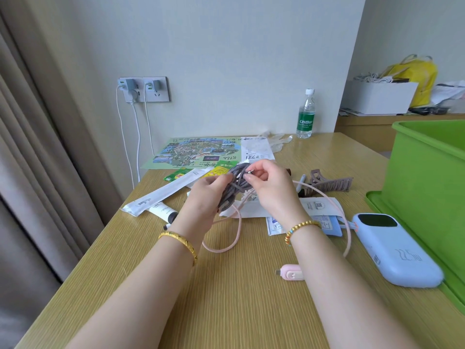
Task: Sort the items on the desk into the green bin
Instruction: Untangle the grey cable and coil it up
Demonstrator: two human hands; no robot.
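Near the frame's middle, above the worktop: left hand curled round a coiled grey cable, its grip clamped on the bundle. Right hand pinching the cable's metal plug end between thumb and fingers, grip also clamped. Below the hands, lying on the wood, a pink cable in a loop. At right edge, green bin, with a blue power bank just beside it. Behind the hands, a brown hair clip.
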